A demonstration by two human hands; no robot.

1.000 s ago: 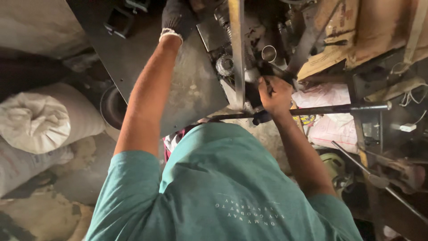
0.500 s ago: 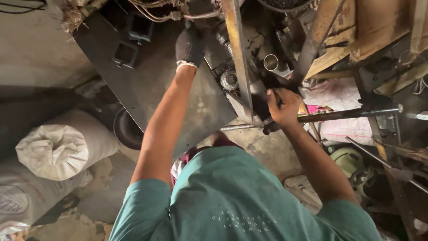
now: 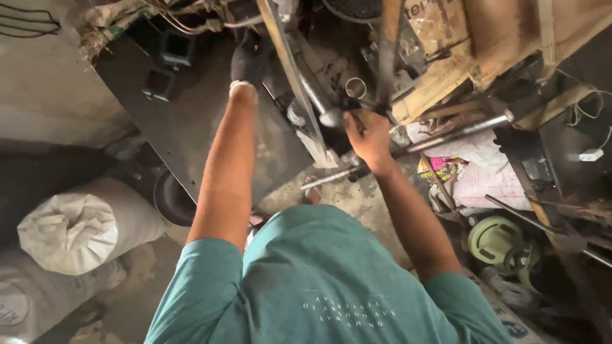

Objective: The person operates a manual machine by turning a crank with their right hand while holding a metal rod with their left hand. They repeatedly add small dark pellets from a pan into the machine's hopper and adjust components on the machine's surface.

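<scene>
Now | left hand [image 3: 247,60] gloved, outstretched, grip unclear | right hand [image 3: 366,134] gripping metal rod [image 3: 446,135]

This is a rough metal workshop, cluttered and dim. A dark steel sheet [image 3: 191,121] lies flat with square tube offcuts [image 3: 167,64] on it, and greasy machine parts crowd its far edge: a long steel rod [image 3: 440,137], a short round pipe [image 3: 356,87], an angled metal bar [image 3: 290,70]. Loose cables [image 3: 185,22] trail over the back. The bare concrete floor [image 3: 344,197] is stained and littered with rags and wrappers [image 3: 472,172]. 2 tied white sacks [image 3: 76,229] sit to one side, and torn cardboard [image 3: 459,51] is stacked opposite, beside a plugged-in white adapter [image 3: 591,155].
</scene>
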